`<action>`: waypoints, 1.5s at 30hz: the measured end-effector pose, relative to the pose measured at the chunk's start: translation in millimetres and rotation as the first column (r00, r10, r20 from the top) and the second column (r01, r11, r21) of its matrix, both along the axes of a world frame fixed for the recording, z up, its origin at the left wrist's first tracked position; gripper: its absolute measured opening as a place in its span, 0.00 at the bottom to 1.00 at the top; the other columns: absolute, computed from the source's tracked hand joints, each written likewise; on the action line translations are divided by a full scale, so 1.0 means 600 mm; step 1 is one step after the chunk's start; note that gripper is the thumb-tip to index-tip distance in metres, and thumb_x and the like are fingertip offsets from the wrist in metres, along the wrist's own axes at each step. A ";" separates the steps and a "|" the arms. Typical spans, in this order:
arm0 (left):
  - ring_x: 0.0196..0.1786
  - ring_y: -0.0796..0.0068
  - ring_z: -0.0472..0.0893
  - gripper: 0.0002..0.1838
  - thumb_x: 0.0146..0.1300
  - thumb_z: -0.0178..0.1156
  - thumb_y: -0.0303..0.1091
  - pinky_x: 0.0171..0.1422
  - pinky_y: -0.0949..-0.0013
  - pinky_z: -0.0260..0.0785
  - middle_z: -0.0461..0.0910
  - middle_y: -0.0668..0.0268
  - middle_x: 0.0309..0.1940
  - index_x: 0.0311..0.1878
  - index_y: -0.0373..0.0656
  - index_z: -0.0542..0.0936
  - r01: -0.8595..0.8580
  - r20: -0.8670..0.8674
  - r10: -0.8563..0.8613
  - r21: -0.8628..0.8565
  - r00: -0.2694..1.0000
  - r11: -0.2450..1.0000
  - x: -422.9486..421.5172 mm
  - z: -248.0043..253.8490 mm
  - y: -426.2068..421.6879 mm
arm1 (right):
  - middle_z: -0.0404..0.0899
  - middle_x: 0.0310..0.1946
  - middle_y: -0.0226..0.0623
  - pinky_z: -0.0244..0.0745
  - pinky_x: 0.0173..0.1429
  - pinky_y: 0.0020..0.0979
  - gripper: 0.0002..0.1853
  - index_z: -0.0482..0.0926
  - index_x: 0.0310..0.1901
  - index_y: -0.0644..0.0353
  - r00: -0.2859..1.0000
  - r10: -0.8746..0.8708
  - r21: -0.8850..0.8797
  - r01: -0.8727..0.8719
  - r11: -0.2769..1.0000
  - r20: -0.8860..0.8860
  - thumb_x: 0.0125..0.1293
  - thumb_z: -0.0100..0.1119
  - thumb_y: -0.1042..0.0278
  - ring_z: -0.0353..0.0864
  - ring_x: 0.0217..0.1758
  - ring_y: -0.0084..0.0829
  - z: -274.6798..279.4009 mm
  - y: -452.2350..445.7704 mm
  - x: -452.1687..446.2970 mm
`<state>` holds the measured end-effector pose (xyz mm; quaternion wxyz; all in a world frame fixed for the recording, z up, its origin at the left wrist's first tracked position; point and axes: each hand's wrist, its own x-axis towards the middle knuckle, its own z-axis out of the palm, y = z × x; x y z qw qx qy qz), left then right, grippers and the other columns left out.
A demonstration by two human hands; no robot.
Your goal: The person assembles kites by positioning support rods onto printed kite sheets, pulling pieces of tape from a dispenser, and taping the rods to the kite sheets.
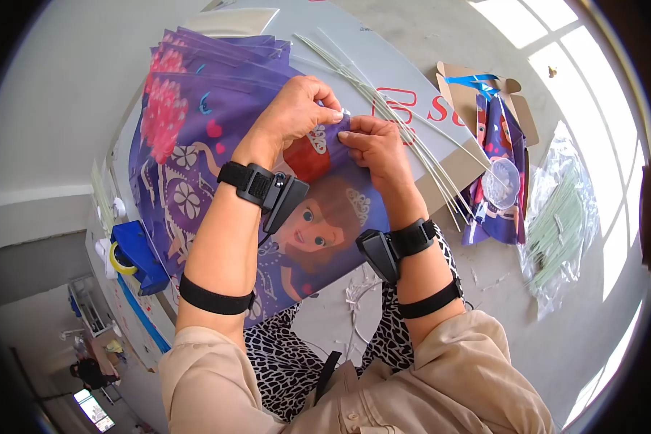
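Note:
A purple printed sheet [318, 267] with a cartoon character lies across my lap and the table edge. My left hand [296, 112] is closed in a pinch at its top corner, where a small shiny clear piece [346, 113] shows at the fingertips. Just right of it, my right hand [376, 145] pinches the sheet's edge between thumb and fingers. Under my left forearm lies a stack of similar purple printed sheets [224, 61]. Thin pale rods [405, 130] lie in a loose bundle beyond my right hand.
A cardboard box [521, 108] with folded printed sheets and a clear round dish [500, 182] are at the right. Beside them lies a plastic bag [560, 224] of pale rods. A blue tape dispenser [139, 257] is on the left. Scraps litter the floor.

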<state>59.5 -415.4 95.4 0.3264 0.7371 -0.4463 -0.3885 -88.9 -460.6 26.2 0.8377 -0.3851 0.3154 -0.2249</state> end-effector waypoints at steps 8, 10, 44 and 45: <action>0.36 0.78 0.74 0.03 0.49 0.65 0.21 0.42 0.73 0.68 0.76 0.68 0.30 0.28 0.34 0.81 0.039 0.185 -0.027 -0.065 0.982 0.997 -0.003 -0.021 -0.002 | 0.77 0.22 0.24 0.59 0.25 0.17 0.04 0.82 0.32 0.65 1.000 -0.016 -0.006 0.016 1.000 0.003 0.55 0.60 0.82 0.67 0.21 0.12 -0.002 0.001 0.002; 0.34 0.79 0.74 0.03 0.48 0.65 0.21 0.41 0.74 0.68 0.77 0.69 0.28 0.28 0.34 0.80 0.034 0.165 -0.023 -0.063 0.986 0.997 0.000 -0.031 -0.002 | 0.77 0.22 0.24 0.59 0.25 0.17 0.04 0.82 0.32 0.65 1.000 -0.020 0.000 0.020 1.000 0.006 0.55 0.60 0.83 0.67 0.21 0.12 -0.003 0.001 0.002; 0.25 0.81 0.73 0.05 0.49 0.61 0.20 0.31 0.75 0.68 0.74 0.68 0.18 0.31 0.36 0.80 0.178 0.074 -0.167 -0.194 0.983 0.965 0.000 -0.003 -0.005 | 0.78 0.25 0.28 0.69 0.33 0.17 0.09 0.76 0.35 0.64 0.839 -0.535 -0.268 0.540 0.798 0.098 0.53 0.64 0.82 0.73 0.27 0.15 -0.014 0.052 0.033; 0.25 0.81 0.73 0.05 0.49 0.61 0.20 0.31 0.75 0.68 0.74 0.68 0.18 0.31 0.36 0.80 0.178 0.073 -0.167 -0.194 0.983 0.965 0.000 -0.004 -0.005 | 0.78 0.25 0.28 0.69 0.33 0.17 0.09 0.76 0.35 0.64 0.839 -0.536 -0.268 0.540 0.798 0.098 0.53 0.64 0.82 0.73 0.27 0.15 -0.012 0.053 0.032</action>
